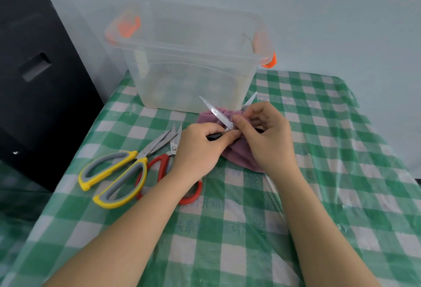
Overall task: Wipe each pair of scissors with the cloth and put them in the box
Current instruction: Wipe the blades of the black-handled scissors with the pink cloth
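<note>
— How much room is there around the work?

— The tabletop, under a green-and-white checked cover, runs out close on the left, where a black object stands beside it. The clear box with orange clips sits at the back edge against the wall, open at the top. The right half of the cover lies bare all the way to its far edge.

— And the scissors?

— One pair, the black-handled scissors, is held just in front of the box with its steel blades spread in a V. The left hand curls round the black handle. The right hand pinches the purple cloth against one blade, thumb on the metal. The cloth is bunched beneath both hands and touches the tabletop.

— The others?

— The yellow-and-grey scissors lie flat to the left, blades nearly closed, pointing toward the box. The red-handled scissors lie just beside them, partly under the left forearm.
</note>
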